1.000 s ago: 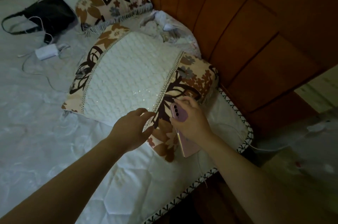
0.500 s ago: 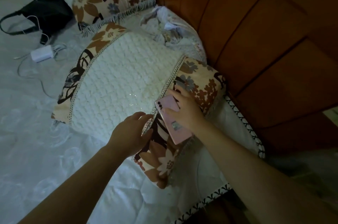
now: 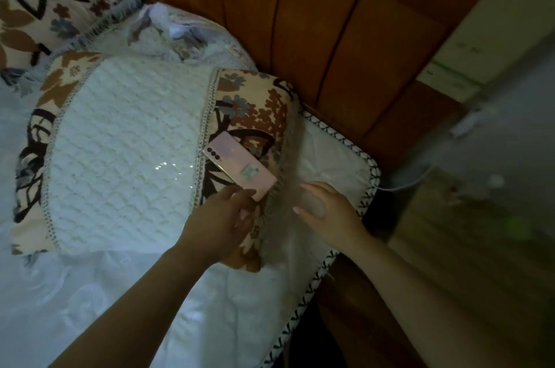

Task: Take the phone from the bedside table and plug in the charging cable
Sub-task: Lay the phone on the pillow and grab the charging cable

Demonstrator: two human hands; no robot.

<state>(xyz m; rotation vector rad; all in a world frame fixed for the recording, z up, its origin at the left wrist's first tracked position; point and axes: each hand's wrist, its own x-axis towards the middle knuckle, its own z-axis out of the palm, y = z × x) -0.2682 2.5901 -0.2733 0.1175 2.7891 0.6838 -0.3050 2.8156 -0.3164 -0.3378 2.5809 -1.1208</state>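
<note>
A pink phone (image 3: 238,164) lies back-up on the flowered border of a white quilted pillow (image 3: 126,154). My left hand (image 3: 222,217) is at the phone's near end, thumb along its edge and fingers under its corner, pinching it. Right of the pillow, my right hand (image 3: 327,211) hovers over the bare mattress with fingers spread and nothing in it; it is blurred. A white charging cable (image 3: 402,185) runs from the mattress corner off to the right. Its plug end is not visible.
A wooden headboard (image 3: 330,46) stands behind the pillows. A second flowered pillow (image 3: 54,4) lies at the top left, with crumpled cloth (image 3: 171,34) between it and the headboard. The mattress edge (image 3: 369,175) has dark stitching; a bedside surface (image 3: 480,217) lies beyond it.
My right hand has let go of the phone and moved right onto the mattress. The phone now rests on the pillow. My left hand has shifted to the phone's near end.
</note>
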